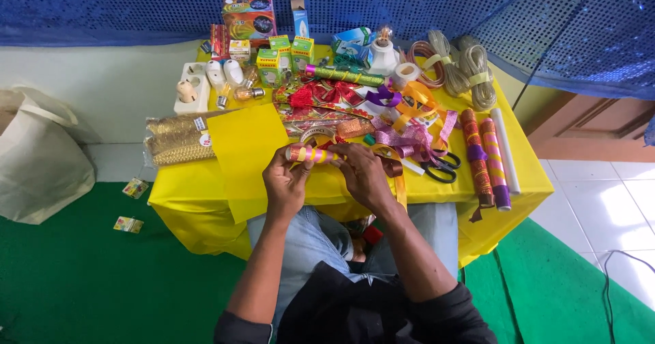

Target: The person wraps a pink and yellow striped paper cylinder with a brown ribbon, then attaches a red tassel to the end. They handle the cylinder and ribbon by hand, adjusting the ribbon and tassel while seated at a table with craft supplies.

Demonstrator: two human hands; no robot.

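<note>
Both hands are up over the near edge of the surface (205, 201), which is draped in a yellow cloth. The left hand (285, 180) has its fingers (295, 161) wrapped shut around one end of a small roll (312, 154) striped in pink, yellow and gold, held level just above the cloth. The right hand (361, 173) meets it from the other side, fingers curled down onto the far end of the same roll, pinching there; what exactly lies under those fingertips is hidden.

Judging by the look of it, the wrapping on this roll is well on: the stripes cover all that shows between the hands, and the right end seems to be the part being finished. A gold ribbon (399, 190) trails off the near edge beside the right wrist, loose and uncut.

Black-handled scissors (440, 166) lie just right of the hands, untouched. Two long wrapped tubes (484, 160) lie toward the right edge, next to a white one. A yellow paper sheet (249, 156) lies to the left, glittery gold mesh (179, 139) beyond it. Bulbs, small boxes and cable coils (457, 67) crowd the far edge.
</note>
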